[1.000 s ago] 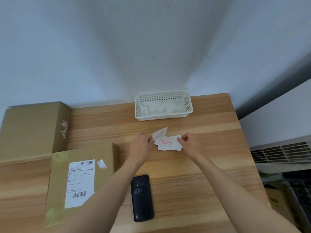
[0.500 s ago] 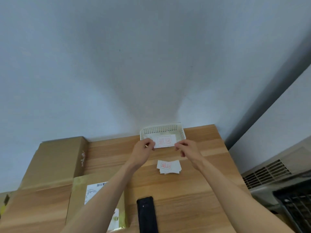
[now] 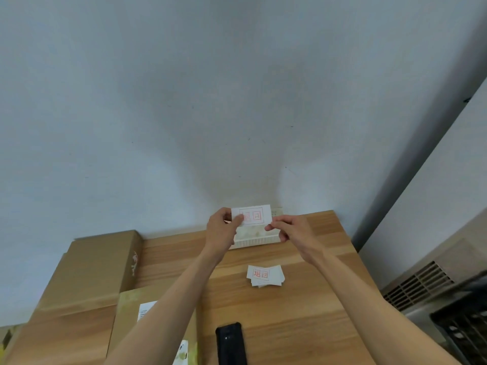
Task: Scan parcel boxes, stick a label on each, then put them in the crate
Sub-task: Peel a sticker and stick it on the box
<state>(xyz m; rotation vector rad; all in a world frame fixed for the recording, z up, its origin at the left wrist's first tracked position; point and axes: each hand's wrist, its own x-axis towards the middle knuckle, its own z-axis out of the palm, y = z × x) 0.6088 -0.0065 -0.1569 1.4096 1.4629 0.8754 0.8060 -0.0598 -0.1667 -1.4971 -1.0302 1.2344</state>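
Note:
I hold a white label with red print up in front of the wall. My left hand pinches its left edge and my right hand pinches its lower right corner. A small stack of the same labels lies on the wooden table below my hands. A flat brown parcel with a white shipping label lies at the lower left, partly under my left forearm. A black handheld scanner lies on the table near the bottom edge.
A larger cardboard box stands at the left against the wall. A white perforated basket sits at the table's back edge, behind my hands. A black crate and a vented unit are off the table's right side.
Both hands lifted one label off the stack and raised it higher, in front of the wall. The camera tilted upward, so the table sits lower in view.

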